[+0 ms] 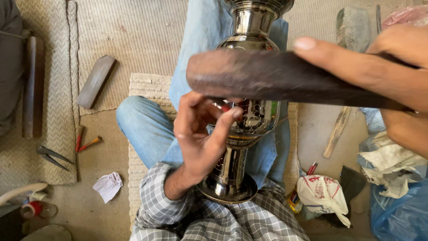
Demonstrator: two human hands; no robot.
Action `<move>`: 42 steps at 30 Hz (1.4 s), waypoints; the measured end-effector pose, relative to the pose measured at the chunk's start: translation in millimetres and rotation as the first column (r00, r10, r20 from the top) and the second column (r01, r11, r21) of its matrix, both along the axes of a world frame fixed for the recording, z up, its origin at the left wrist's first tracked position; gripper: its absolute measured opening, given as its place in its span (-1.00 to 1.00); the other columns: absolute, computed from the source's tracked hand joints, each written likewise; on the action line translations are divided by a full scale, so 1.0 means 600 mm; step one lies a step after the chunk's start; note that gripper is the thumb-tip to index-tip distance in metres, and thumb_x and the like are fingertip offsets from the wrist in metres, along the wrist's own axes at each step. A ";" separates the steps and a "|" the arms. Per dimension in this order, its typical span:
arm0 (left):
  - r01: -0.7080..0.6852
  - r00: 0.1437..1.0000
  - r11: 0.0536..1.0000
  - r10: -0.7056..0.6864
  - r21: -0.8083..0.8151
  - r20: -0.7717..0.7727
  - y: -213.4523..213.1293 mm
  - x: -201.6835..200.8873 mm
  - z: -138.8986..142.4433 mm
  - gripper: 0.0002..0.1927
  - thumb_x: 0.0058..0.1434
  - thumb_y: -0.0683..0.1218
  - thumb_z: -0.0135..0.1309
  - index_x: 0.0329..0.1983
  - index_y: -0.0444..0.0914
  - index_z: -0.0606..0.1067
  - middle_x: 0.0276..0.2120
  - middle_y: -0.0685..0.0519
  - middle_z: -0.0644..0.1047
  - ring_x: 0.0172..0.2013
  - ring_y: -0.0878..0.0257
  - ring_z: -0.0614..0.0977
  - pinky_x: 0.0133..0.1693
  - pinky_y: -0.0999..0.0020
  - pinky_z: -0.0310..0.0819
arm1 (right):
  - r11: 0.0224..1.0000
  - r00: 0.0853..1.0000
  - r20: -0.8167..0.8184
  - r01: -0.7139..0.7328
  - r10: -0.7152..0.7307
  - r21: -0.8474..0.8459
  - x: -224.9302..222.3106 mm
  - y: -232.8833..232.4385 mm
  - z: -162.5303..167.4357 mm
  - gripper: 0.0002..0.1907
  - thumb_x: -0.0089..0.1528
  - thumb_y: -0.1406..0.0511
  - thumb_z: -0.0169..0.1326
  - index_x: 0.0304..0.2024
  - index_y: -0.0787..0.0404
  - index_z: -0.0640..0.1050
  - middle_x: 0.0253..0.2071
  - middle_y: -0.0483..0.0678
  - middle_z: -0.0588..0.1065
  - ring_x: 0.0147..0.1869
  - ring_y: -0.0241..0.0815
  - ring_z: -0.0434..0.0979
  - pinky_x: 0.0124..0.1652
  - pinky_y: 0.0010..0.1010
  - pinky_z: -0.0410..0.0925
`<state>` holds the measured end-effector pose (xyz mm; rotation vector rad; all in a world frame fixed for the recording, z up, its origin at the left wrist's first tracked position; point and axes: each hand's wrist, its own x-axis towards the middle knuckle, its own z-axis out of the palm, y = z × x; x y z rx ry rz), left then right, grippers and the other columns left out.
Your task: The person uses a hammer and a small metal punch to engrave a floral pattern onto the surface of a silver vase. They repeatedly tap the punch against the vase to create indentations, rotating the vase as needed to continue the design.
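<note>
Dark wooden mallet block (pixel 267 82) gripped in right hand (pixel 383 67), poised above left hand (pixel 200 134). Left fingers pinching something small, not identifiable, against polished engraved metal vase (pixel 249 120). Mid-engraving, apparently; next strike needing steady aim onto that pinch.

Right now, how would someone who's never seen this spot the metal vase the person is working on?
Start at the blue-jeaned legs stretched over the woven mat. Lying along the lap is the metal vase, its round foot toward the checked shirt, steadied by the left hand while the right hand holds a dark wooden block across it. It alone is mirror-shiny, with a patterned belly.
</note>
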<state>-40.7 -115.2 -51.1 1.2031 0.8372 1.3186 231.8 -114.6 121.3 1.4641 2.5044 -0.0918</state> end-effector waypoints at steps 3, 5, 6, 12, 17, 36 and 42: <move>0.222 0.962 0.974 -0.209 0.055 -0.176 0.023 -0.005 0.009 -0.62 0.27 -0.30 0.23 0.09 -0.42 0.37 -0.11 -0.07 0.70 -0.51 0.40 0.54 -0.46 0.53 0.49 | 0.991 0.960 -0.251 0.113 -0.128 -0.072 0.036 -0.027 -0.029 -0.35 0.24 0.57 -0.05 0.40 0.16 0.31 -0.32 -0.04 0.50 -0.51 -0.34 0.37 -0.40 -0.48 0.33; 0.274 0.946 0.934 -0.219 0.230 -0.239 0.036 -0.008 0.015 -0.64 0.38 -0.29 0.21 0.18 -0.35 0.40 -0.05 -0.01 0.67 -0.26 0.37 0.70 -0.24 0.53 0.65 | 0.978 0.890 -0.407 0.178 -0.207 -0.108 0.063 -0.047 -0.054 -0.44 0.29 0.53 -0.06 0.36 0.22 0.33 -0.28 -0.02 0.52 -0.49 -0.34 0.42 -0.37 -0.48 0.34; 0.306 0.937 0.913 -0.239 0.269 -0.255 0.041 -0.009 0.017 -0.64 0.41 -0.30 0.20 0.21 -0.33 0.41 -0.03 0.02 0.67 -0.19 0.35 0.74 -0.18 0.52 0.69 | 0.971 0.866 -0.439 0.208 -0.239 -0.118 0.077 -0.058 -0.066 -0.46 0.29 0.53 -0.05 0.34 0.23 0.34 -0.29 -0.01 0.52 -0.49 -0.33 0.42 -0.38 -0.47 0.34; 0.383 0.913 0.853 -0.291 0.353 -0.286 0.055 -0.015 0.017 -0.55 0.43 -0.27 0.21 0.33 -0.28 0.38 0.02 0.05 0.66 -0.02 0.28 0.76 -0.02 0.46 0.71 | 0.849 0.781 -0.338 0.503 -0.526 -0.161 0.126 -0.138 -0.121 -0.59 0.30 0.50 -0.01 0.22 0.29 0.38 -0.33 0.01 0.51 -0.46 -0.27 0.45 -0.38 -0.41 0.35; 0.432 0.875 0.830 -0.290 0.353 -0.389 0.063 -0.005 0.007 -0.53 0.37 -0.23 0.26 0.31 -0.17 0.44 -0.02 0.06 0.68 -0.13 0.29 0.77 -0.14 0.47 0.72 | 0.887 0.826 -0.347 0.461 -0.444 -0.035 0.115 -0.173 -0.131 -0.69 0.31 0.48 0.03 0.12 0.33 0.42 -0.37 0.02 0.49 -0.44 -0.22 0.47 -0.38 -0.36 0.36; 0.708 0.705 0.463 -0.509 0.533 -0.494 0.127 0.006 0.026 -0.47 0.43 -0.12 0.11 0.43 -0.01 0.29 0.01 0.20 0.66 -0.11 0.23 0.72 -0.21 0.33 0.59 | 0.813 0.671 -0.589 0.581 -0.450 0.040 0.060 -0.267 -0.183 -0.53 0.30 0.54 0.18 0.19 0.39 0.30 -0.32 0.08 0.43 -0.33 -0.20 0.41 -0.33 -0.37 0.29; 0.743 0.665 0.352 -0.482 0.569 -0.570 0.134 0.018 0.037 -0.48 0.48 -0.01 0.11 0.47 0.01 0.32 0.01 0.16 0.67 -0.03 0.20 0.74 -0.10 0.26 0.64 | 0.683 0.411 -0.725 0.722 -0.553 -0.112 0.044 -0.287 -0.207 -0.82 0.35 0.51 0.23 -0.13 0.33 0.45 -0.34 -0.01 0.45 -0.38 -0.26 0.42 -0.29 -0.46 0.31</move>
